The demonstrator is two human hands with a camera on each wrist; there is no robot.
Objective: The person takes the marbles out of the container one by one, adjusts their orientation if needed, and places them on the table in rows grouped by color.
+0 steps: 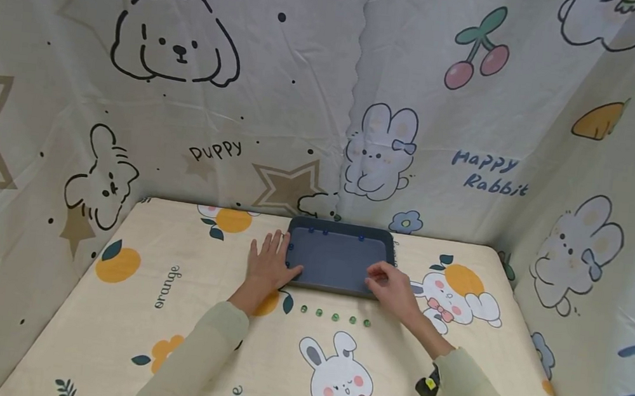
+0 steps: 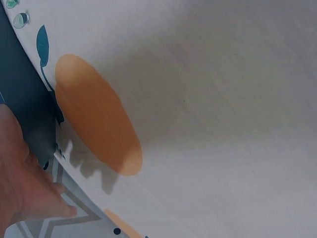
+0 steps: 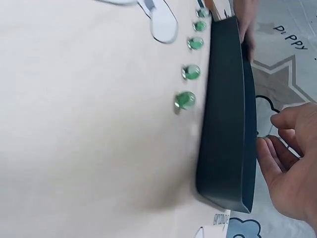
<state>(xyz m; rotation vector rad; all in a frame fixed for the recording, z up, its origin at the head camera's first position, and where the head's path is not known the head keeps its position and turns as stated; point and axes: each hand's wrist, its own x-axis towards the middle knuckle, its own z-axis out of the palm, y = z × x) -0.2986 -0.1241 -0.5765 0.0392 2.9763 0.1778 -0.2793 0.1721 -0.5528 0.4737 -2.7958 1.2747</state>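
Note:
A dark blue-grey tray [image 1: 340,264] lies toward the back of the cloth-covered table. Several small dark blue beads [image 1: 361,238] sit inside along its back and left walls. My left hand [image 1: 267,264] rests at the tray's left edge, fingers stretched out and thumb over the front left corner. Over the tray's front right part is my right hand [image 1: 393,288], its fingers bent and fingertips close to the thumb; I cannot tell whether a small thing is between them. In front of the tray, several green glass beads [image 3: 185,100] stand in a row on the cloth.
The cream tablecloth [image 1: 191,313] carries printed oranges and rabbits. Hanging printed cloth [image 1: 307,63] walls in the table at the back and both sides. A dark band with a yellow mark [image 1: 428,383] is on the right wrist.

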